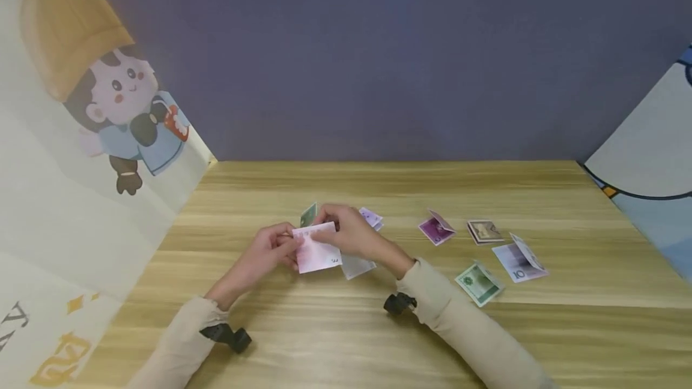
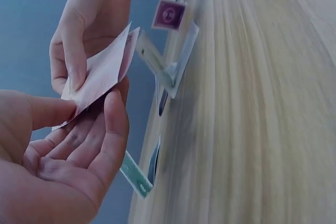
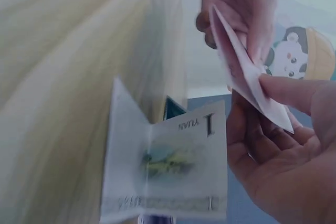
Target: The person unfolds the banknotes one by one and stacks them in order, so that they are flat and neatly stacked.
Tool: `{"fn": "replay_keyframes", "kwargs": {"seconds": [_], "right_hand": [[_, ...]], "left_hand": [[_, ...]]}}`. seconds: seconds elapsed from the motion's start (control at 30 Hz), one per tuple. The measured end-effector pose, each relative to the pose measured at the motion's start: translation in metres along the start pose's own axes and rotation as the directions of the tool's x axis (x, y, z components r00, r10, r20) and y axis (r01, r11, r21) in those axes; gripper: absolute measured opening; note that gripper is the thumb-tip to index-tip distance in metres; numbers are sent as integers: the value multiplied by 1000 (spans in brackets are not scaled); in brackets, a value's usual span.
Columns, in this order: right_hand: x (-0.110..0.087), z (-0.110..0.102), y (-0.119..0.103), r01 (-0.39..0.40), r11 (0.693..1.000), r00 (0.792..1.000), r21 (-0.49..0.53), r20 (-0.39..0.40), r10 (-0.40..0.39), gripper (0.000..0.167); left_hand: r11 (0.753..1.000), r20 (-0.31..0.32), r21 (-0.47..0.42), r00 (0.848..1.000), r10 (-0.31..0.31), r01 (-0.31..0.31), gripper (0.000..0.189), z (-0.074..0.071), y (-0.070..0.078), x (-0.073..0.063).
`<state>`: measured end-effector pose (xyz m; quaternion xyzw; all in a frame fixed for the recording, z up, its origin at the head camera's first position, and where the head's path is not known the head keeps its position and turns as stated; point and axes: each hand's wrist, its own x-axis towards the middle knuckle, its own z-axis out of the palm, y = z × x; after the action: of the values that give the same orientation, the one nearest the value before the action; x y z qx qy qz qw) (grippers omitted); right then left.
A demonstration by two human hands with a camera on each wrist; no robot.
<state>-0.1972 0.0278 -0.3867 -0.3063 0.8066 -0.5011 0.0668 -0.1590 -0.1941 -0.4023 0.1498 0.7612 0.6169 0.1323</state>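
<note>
A pink banknote [image 1: 319, 257], folded in half, is held up over the table between both hands. My left hand [image 1: 265, 252] pinches its left edge, thumb on the near face and fingers behind. From the right, my right hand [image 1: 354, 233] pinches the upper part, its thumb pressed on the near face. In the right wrist view the two halves of the pink note [image 3: 244, 74] stand slightly apart. A folded 1 yuan note [image 3: 184, 163] stands below the right hand. Just behind the hands are a green folded note [image 1: 309, 215] and a light purple one [image 1: 370, 217].
On the right of the wooden table [image 1: 335, 341] lie several folded notes: a magenta one [image 1: 435, 230], a brownish one [image 1: 486, 231], a purple-grey 10 note [image 1: 513, 263] and a green one [image 1: 478, 284]. A dark panel [image 1: 378, 65] rises along the back edge.
</note>
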Motion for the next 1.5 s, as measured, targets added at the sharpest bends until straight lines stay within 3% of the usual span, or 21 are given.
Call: {"fn": "replay_keyframes", "kwargs": {"seconds": [0.23,0.4,0.6,0.93,1.13,1.27,1.37,1.5], "right_hand": [[-24,-8,0,-13,998,1000,59,-12,14,10],[-51,-21,4,-89,979,995,185,58,80,14],[-82,-36,5,-106,956,991,274,114,77,14],[-122,-67,-3,-89,978,995,190,-25,95,13],[-146,-82,-8,-112,981,989,156,-78,126,11],[-155,-91,-9,-88,985,993,149,-65,99,9],[-158,-96,-8,-85,987,996,138,-30,90,10],[-159,-95,-3,-111,989,994,99,1,111,12]], "left_hand": [[1000,4,24,1000,17,-17,18,12,8,-2],[998,-14,7,998,58,-58,18,24,14,-3],[995,10,-7,995,97,-97,17,41,26,-6],[989,181,-54,972,148,-140,21,78,40,-3],[981,209,-72,959,192,-181,18,100,48,1],[980,224,-94,956,191,-174,19,110,51,4],[986,244,-99,957,155,-134,20,116,50,5],[994,226,-46,969,103,-95,23,119,45,5]]}}
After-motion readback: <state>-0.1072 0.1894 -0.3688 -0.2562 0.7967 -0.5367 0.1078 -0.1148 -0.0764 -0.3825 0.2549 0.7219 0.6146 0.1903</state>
